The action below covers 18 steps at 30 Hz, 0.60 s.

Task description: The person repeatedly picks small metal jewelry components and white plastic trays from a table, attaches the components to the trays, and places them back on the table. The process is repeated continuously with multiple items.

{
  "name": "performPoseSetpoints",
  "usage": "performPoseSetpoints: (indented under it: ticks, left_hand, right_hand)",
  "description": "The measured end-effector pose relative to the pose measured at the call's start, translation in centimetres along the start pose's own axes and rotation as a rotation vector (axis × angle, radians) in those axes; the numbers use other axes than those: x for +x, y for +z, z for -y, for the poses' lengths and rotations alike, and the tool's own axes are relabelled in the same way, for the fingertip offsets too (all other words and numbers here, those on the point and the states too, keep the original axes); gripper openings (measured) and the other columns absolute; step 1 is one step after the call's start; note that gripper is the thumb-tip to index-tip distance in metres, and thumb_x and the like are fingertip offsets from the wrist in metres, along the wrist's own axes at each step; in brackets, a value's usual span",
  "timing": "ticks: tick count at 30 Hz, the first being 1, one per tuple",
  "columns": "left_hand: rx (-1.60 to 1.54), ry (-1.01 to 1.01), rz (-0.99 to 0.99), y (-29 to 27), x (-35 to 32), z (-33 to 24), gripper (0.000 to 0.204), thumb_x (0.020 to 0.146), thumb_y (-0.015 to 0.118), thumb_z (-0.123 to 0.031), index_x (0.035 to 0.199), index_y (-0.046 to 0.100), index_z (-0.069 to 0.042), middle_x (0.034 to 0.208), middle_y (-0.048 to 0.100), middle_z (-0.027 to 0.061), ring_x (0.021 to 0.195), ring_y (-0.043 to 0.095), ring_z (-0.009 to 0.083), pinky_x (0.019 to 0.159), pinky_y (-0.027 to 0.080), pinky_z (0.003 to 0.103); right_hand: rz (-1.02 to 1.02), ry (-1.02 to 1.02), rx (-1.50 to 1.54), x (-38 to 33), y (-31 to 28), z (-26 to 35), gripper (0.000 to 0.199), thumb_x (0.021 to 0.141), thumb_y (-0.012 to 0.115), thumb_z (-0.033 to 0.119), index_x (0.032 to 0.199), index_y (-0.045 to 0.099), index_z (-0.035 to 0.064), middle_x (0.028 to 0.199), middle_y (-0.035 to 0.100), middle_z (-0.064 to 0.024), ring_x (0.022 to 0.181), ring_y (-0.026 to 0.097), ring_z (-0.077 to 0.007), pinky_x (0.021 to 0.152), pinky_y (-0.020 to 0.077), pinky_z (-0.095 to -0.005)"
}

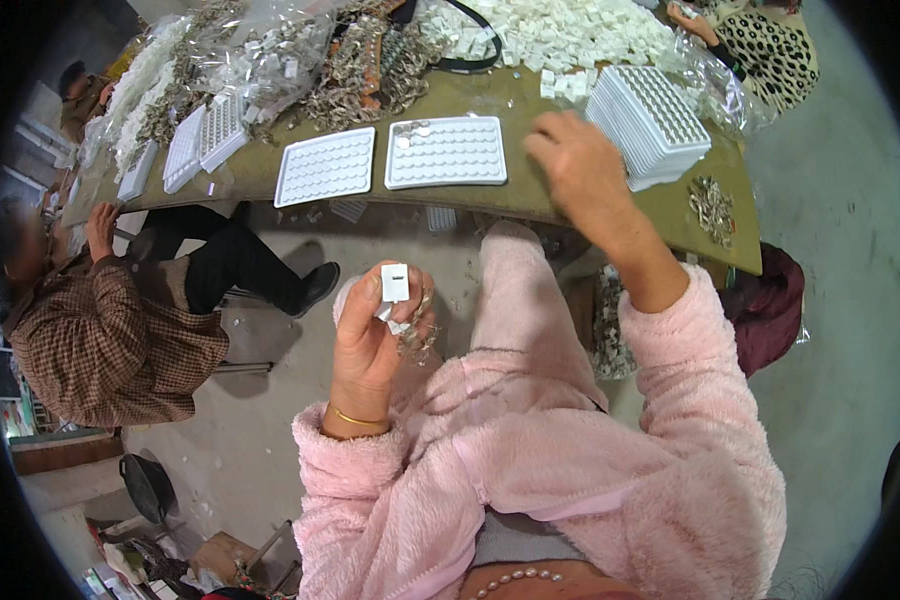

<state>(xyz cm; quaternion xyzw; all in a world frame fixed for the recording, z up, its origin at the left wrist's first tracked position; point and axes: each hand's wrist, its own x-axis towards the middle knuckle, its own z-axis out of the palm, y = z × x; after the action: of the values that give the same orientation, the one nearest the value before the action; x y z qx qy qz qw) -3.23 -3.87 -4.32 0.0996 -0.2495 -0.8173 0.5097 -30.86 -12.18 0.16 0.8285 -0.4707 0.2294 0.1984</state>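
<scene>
Head view, looking down on a long olive desk [530, 195], the landmark for all else. Heaped along its far edge: white plastic pieces [560, 35] and tangled metal parts [370, 65], some under clear plastic bags [260, 45]. At its right end, a tall stack of white trays [650, 125]; just beyond that, near the desk's right edge, a loose pile of metal bits [712, 205]. Near its front edge, two single white dimpled trays side by side: an empty tray [326, 166] and a second tray [446, 152] with a few pieces in one corner. Seated off its left end, a person in a checked jacket [100, 345].

Over the front edge, beside the stack: right hand [575, 160], fingers curled loosely, grip holding nothing visible. Below the desk's front edge, over the lap: left hand [375, 335], grip pinching a small white plastic piece [395, 283] upright between thumb and fingertips, more small metal parts [417, 330] bunched in the palm.
</scene>
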Motion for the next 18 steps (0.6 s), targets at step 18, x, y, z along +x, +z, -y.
performPoseSetpoints:
  ticks: [18]
  left_hand:
    - [0.405, 0.46, -0.329, 3.5, 11.4, -12.3, 0.036, 0.098, 0.056, -0.044, 0.092, 0.058, -0.008, 0.084, 0.063, 0.0046, 0.072, 0.061, 0.0164, 0.05, 0.045, 0.029]
  right_hand:
    - [-0.349, -0.033, 0.273, 0.2, 1.9, -2.8, 0.042, 0.069, 0.069, -0.003, 0.111, 0.068, 0.0037, 0.098, 0.064, -0.013, 0.081, 0.064, -0.0297, 0.065, 0.0518, -0.0375]
